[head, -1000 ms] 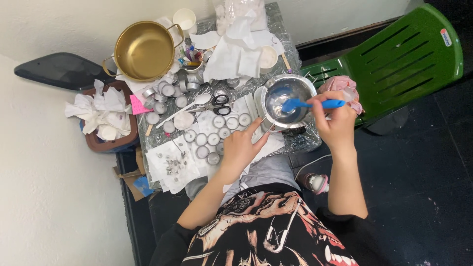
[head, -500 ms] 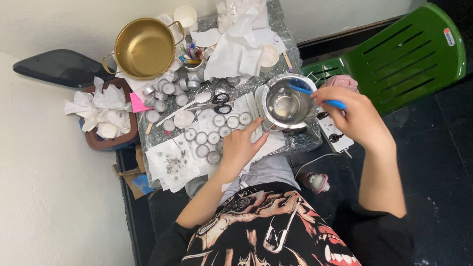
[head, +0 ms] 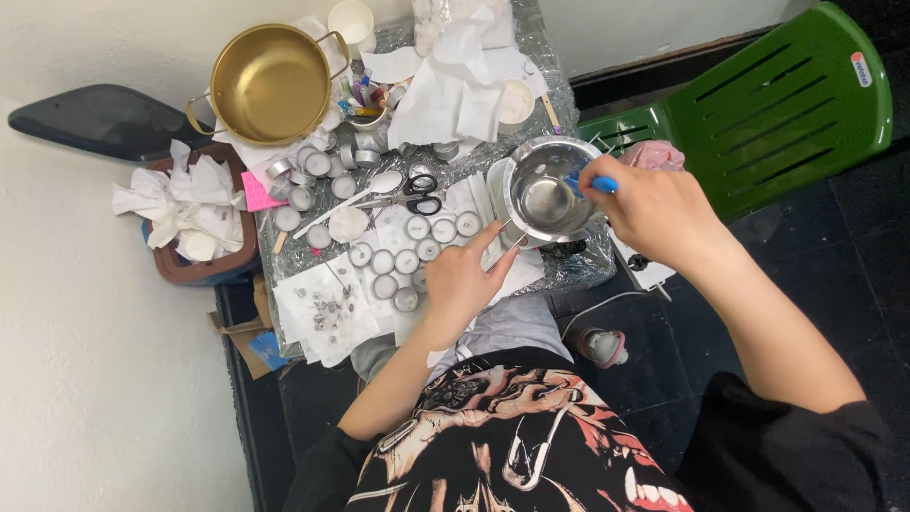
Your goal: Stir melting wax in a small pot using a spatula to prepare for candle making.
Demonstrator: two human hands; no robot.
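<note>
Round shiny steel bowl (head: 548,190) sits near the right edge of the foil-covered bench (head: 578,270), bright inside, its bottom looking bare or thinly coated; whether it holds liquid cannot be told. Right hand (head: 654,210) over the bowl's right rim, grip closed around a blue-handled spatula (head: 595,183) whose blade end dips into the bowl; most of the handle is hidden in the fist. Left hand (head: 462,280) at the bench's front edge, fingers loosely curled, fingertips on the bowl's thin metal handle (head: 509,237); whether they pinch it cannot be told. One gold-coloured two-handled pot (head: 268,83) at the far left corner. One pair of black-handled scissors (head: 417,194) mid-bench, one white spoon (head: 365,194) beside it. Small round foil-cased candle cups (head: 417,228) in loose clusters left of the bowl, roughly twenty; exact count uncertain. One green plastic chair (head: 787,104) beyond the right edge.
</note>
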